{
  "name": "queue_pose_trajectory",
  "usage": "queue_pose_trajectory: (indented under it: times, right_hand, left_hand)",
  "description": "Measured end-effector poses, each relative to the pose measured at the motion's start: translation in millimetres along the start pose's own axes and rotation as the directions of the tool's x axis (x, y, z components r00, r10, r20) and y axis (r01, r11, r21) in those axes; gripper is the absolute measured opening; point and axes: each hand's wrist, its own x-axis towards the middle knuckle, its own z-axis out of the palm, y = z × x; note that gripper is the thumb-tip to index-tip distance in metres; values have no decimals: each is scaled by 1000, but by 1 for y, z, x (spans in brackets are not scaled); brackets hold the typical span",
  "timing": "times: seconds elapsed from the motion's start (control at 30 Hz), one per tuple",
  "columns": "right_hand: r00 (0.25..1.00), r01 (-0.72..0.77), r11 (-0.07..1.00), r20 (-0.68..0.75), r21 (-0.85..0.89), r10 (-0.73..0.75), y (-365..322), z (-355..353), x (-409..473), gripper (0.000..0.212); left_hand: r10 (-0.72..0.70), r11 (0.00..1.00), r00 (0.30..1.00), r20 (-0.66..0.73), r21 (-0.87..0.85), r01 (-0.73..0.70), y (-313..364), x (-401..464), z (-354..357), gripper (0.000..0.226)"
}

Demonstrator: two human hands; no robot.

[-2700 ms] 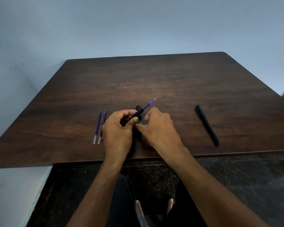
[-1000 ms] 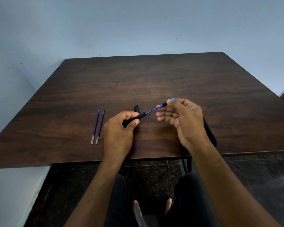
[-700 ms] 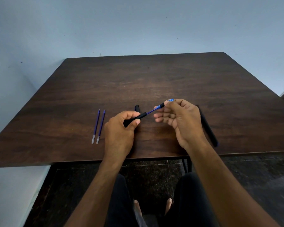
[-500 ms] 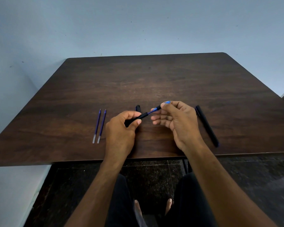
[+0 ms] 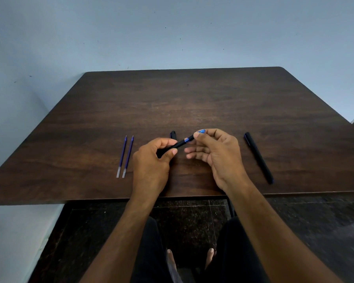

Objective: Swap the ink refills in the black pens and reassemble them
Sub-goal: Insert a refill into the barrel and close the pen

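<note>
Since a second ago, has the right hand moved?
Yes. The right hand has slid left toward the left hand, uncovering the capped black pen lying on the table.

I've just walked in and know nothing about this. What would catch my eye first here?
First, the two hands at the near middle of the dark wooden table: the left hand grips a black pen barrel while the right hand pinches its blue tip piece. Next, two loose blue refills lie side by side to the left, and a second black pen lies to the right.
</note>
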Motion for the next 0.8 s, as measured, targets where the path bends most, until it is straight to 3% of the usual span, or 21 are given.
queue_pose_trajectory:
  times: [0.4,0.53,0.67,0.8]
  right_hand:
    - [1000,-3,1000,15,-17,3,5,-3,6,13]
    - [1000,20,989,14,-148,-18,7,-1,9,12]
    - [999,50,945,18,-322,-47,8,1,11,25]
    - [998,66,925,14,-374,-65,9,2,12,40]
  left_hand:
    - [6,1000,1000,8,-14,-6,0,0,0,23]
    - [16,1000,1000,15,-6,-16,1,-1,-1,26]
    - [24,1000,1000,16,-10,-24,2,-2,-1,32]
    - [28,1000,999,19,-9,-28,2,-2,-1,33]
